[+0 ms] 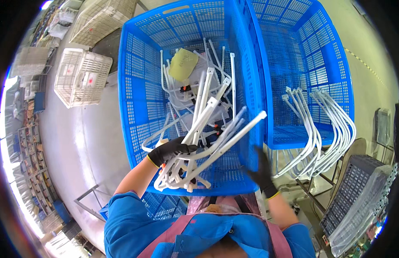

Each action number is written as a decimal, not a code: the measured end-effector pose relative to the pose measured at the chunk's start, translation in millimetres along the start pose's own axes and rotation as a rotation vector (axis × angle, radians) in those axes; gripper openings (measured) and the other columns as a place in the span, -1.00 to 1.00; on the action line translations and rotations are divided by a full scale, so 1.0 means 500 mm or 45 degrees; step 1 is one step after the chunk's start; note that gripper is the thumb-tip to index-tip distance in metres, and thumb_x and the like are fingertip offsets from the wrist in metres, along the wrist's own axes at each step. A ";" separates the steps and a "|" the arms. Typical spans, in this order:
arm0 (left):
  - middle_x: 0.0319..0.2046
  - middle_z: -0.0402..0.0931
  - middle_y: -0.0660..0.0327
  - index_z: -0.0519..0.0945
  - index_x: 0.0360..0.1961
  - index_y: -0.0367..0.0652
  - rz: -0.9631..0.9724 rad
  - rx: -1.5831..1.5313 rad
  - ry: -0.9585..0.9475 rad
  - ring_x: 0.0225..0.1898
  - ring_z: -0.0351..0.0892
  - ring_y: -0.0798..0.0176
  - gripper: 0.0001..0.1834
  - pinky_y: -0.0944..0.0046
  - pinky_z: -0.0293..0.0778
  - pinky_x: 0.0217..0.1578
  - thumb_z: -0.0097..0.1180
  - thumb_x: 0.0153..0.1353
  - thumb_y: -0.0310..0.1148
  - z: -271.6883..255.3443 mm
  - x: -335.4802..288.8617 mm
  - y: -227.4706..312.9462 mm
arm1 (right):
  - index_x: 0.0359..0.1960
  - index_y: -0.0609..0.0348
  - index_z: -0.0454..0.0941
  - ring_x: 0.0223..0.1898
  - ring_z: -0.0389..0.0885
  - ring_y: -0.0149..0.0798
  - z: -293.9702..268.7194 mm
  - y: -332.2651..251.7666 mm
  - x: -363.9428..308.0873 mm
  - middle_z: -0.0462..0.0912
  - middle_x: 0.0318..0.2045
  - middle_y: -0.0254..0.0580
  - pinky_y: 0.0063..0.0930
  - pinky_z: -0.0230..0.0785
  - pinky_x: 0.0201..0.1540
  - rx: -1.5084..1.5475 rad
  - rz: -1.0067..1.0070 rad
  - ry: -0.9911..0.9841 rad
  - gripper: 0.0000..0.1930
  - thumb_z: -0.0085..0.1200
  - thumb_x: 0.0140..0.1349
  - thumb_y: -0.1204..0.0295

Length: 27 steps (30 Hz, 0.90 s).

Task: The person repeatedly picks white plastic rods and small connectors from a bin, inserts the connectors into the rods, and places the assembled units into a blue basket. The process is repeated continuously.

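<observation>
My left hand, in a black glove, is closed round a bunch of bent white metal tubes. Their curved ends hang near the front wall of a deep blue mesh crate, and their straight ends point up and away. My right hand, gloved in black too and slightly blurred, is open with thumb and fingers apart beside the crate's right front corner. More white tubes lie jumbled inside this crate, with a yellowish sheet and small black and orange fittings among them.
A second blue crate stands against the first on the right, with curved white tubes hooked over its front wall. White crates stand at the far left. Low on the right is a dark crate partly covered in clear plastic.
</observation>
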<state>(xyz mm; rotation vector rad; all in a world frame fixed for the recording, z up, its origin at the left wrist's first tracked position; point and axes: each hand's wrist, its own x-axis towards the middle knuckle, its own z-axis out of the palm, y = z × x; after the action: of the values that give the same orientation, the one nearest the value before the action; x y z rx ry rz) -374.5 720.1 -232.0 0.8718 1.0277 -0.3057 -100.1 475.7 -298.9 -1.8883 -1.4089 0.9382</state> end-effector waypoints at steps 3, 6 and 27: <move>-0.31 0.52 0.26 0.54 -0.05 -0.22 0.043 0.069 0.057 -0.26 0.43 0.36 -0.53 0.33 0.36 -0.20 0.19 0.18 -0.07 0.080 -0.056 0.016 | 0.34 0.26 0.05 0.25 0.27 0.09 0.135 -0.107 -0.021 0.32 0.20 0.15 -0.16 0.14 0.27 0.822 0.303 -0.360 -0.06 0.36 0.02 0.16; -0.31 0.51 0.25 0.49 0.03 -0.23 0.065 0.029 0.263 -0.31 0.46 0.36 -0.50 0.35 0.39 -0.24 0.22 0.16 -0.14 0.168 -0.099 0.043 | 0.29 0.20 0.12 0.15 0.35 -0.13 0.142 -0.167 -0.020 0.38 0.12 0.01 -0.29 0.22 0.17 1.175 -0.002 -0.473 -0.28 0.23 0.14 0.35; -0.17 0.54 0.04 0.36 0.10 -0.35 0.510 -0.394 1.103 -0.19 0.58 0.21 -0.26 0.26 0.53 -0.16 0.24 -0.20 -0.36 0.606 -0.636 0.001 | -0.05 0.29 0.36 -0.26 0.55 -0.37 -0.166 -0.612 -0.226 0.52 -0.31 -0.19 -0.49 0.47 -0.25 1.859 -0.576 -1.079 -0.48 0.35 0.04 0.33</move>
<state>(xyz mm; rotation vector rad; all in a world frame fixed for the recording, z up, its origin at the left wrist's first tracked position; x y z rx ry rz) -349.4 440.1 105.7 0.9120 1.5976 0.6151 -219.8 442.2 13.8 -0.0686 -0.8781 1.8495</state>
